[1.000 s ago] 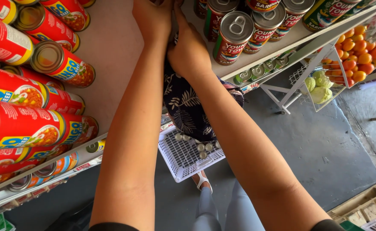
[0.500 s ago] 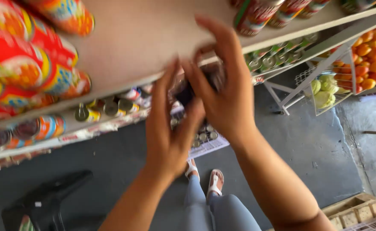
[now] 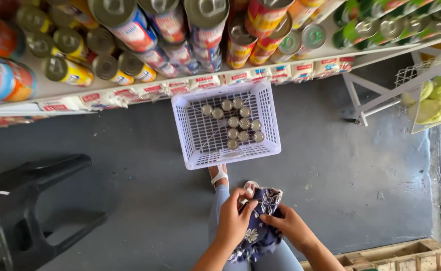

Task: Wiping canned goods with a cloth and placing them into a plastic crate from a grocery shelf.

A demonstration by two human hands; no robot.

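Low in the frame, just right of centre, both hands work a dark patterned cloth [image 3: 259,226] held in front of the person's legs. The left hand [image 3: 234,221] is curled over the cloth's upper left part, its fingers closed on the fabric; the right hand [image 3: 292,228] pinches the right side, its fingers closed on it too. The cloth is bunched between them, so folding or wringing it neatly would, I judge, call for keeping both grips at the edges and pulling the fabric flat rather than balling it. Straight above the hands, in the middle of the frame, a white lattice basket [image 3: 265,108] sits on the grey floor [image 3: 361,185] against the shelf [image 3: 220,83]; it holds about a dozen small cans [image 3: 234,123] standing upright, clustered toward its right half, the left half bare. The shelf along the top is packed with larger cans lying on their sides. A black stool [image 3: 27,200] stands at lower left, a wire rack of green cabbages [image 3: 434,100] at right, and a wooden pallet [image 3: 396,253] in the lower right corner.
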